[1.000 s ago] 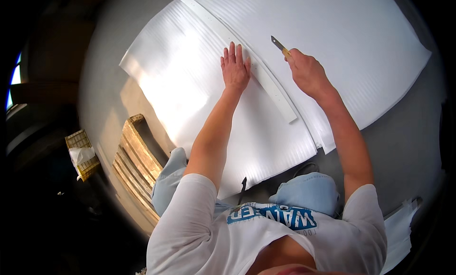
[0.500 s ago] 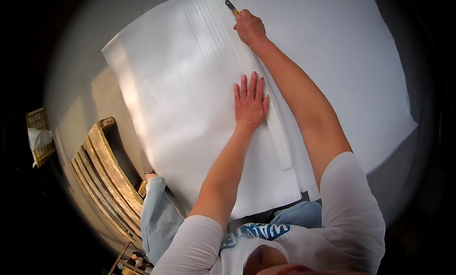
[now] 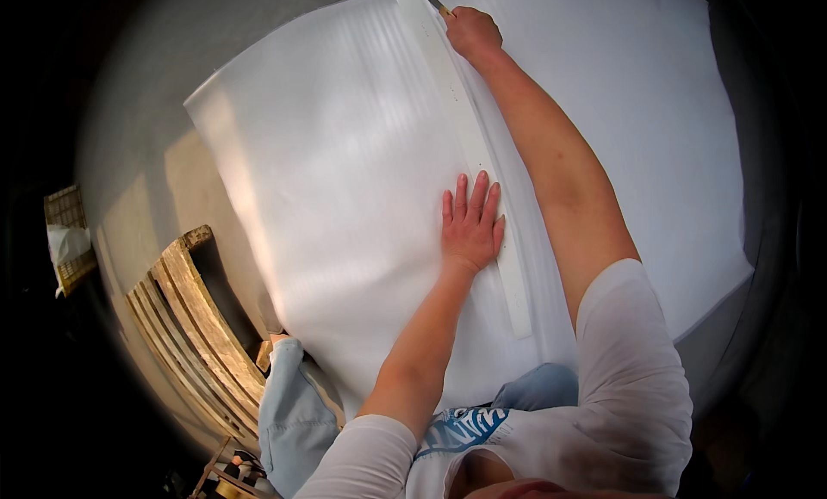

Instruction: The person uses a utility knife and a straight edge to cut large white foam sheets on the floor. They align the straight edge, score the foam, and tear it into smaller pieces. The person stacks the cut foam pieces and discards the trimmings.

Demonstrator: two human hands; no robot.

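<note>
A large white foam sheet [image 3: 319,163] lies spread in front of me. Along it runs a long white straightedge strip [image 3: 465,124] dotted with small holes. My left hand [image 3: 472,228] presses flat on the strip's lower part, fingers stretched and spread. At the far end, my right hand [image 3: 474,32] grips a utility knife [image 3: 439,5] with a dark blade and a yellowish handle. The blade's tip sits at the sheet's far edge, beside the strip's upper end. Just right of the strip, narrow layered edges of the sheet show under my right forearm.
More white sheet [image 3: 637,154] spreads out on the right. A wooden slatted pallet [image 3: 202,314] lies on the grey floor [image 3: 129,154] at the left. Farther left stands a yellow crate [image 3: 67,208] with a white bag. A small rack [image 3: 228,477] is at the lower left.
The strip has shifted toward me and slightly right on the sheet, with my left hand on it. My right hand has moved slightly right, and the blade now meets the sheet's far edge.
</note>
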